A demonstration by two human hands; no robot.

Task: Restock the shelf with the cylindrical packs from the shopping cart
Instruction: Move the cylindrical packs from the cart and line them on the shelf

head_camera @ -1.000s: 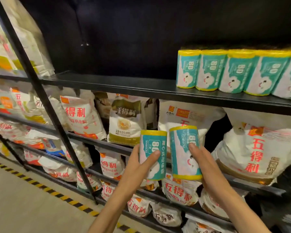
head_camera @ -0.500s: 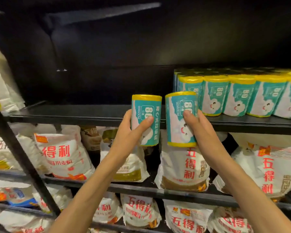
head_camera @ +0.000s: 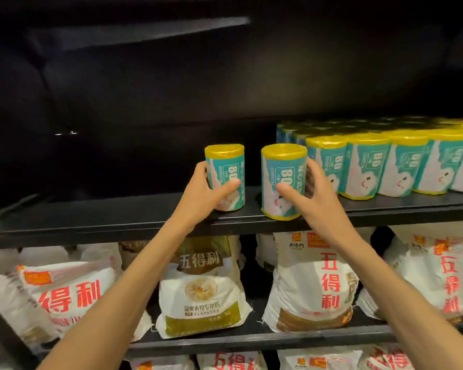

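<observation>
Two cylindrical packs at the moment of placement. The left hand (head_camera: 202,192) wraps its fingers and thumb round the left pack (head_camera: 226,177); the right hand (head_camera: 309,198) clamps the right pack (head_camera: 283,181) the same way, thumb across the printed face. Half a second ago both packs hung in the air in front of the shelf edge, at lip height; a second ago they were lower, level with the flour sacks (head_camera: 316,279). Now their yellow bases appear to sit on the shelf (head_camera: 118,217), near its front edge, both upright. Just beyond the right hand's fingers stands the existing row of packs (head_camera: 364,166), almost touching the right pack; outward of the left grip the board lies bare. In all likelihood the carry is over: what remains is to nudge both packs into line and release. The shopping cart is out of view.
</observation>
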